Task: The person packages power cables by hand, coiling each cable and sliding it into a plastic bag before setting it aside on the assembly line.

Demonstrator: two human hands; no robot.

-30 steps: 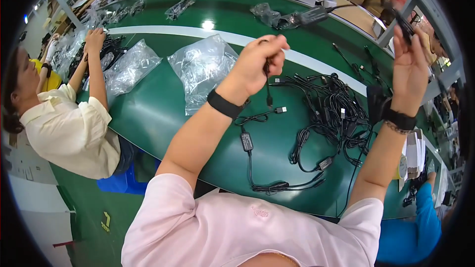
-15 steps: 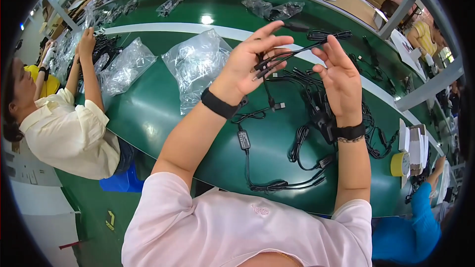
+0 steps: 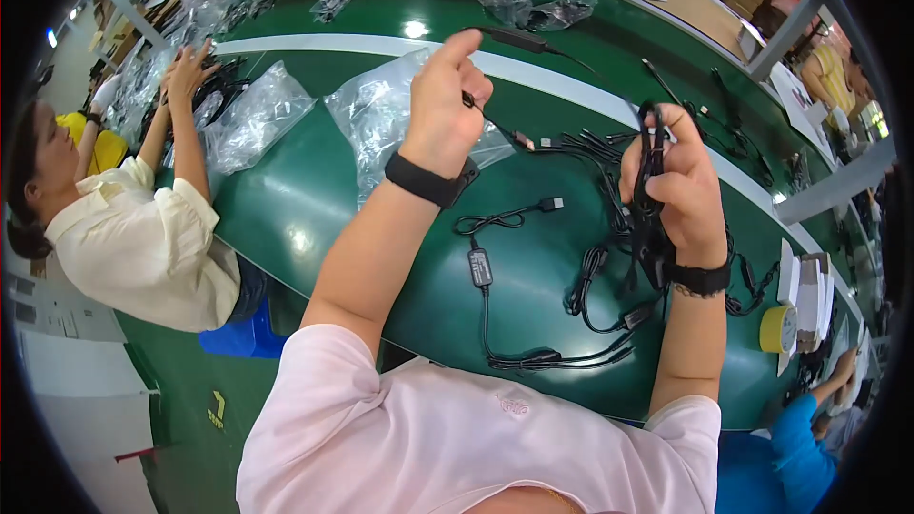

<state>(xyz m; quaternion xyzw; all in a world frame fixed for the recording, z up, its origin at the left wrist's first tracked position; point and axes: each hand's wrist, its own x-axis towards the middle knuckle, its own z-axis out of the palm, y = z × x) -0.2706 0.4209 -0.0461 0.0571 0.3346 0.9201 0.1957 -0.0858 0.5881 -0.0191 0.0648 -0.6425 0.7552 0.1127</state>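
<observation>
My left hand (image 3: 446, 100) is closed on a thin black cable, raised over the green table. From its fingertips a black cable runs to a small inline box (image 3: 520, 40), and another strand ends in a USB plug (image 3: 524, 141). My right hand (image 3: 687, 181) grips a looped bundle of black cable (image 3: 650, 157), thumb across it, upright above the heap of cables (image 3: 602, 157). On the table between my forearms lies a USB cable with an inline box (image 3: 480, 266) and several thin plug ends. A folded cable (image 3: 588, 278) rests near my right wrist.
Clear plastic bags (image 3: 376, 109) lie beyond my left wrist. A yellow tape roll (image 3: 778, 328) and white boxes (image 3: 812, 300) stand at the right. A co-worker (image 3: 143, 247) sits at the left; a blue-sleeved person (image 3: 800, 438) is at the right. Bagged items (image 3: 535, 9) lie across the white strip.
My left hand has gone from spread fingers to a closed grip and shifted left, drawing cable out. My right hand has closed around the looped bundle, which now hangs upright.
</observation>
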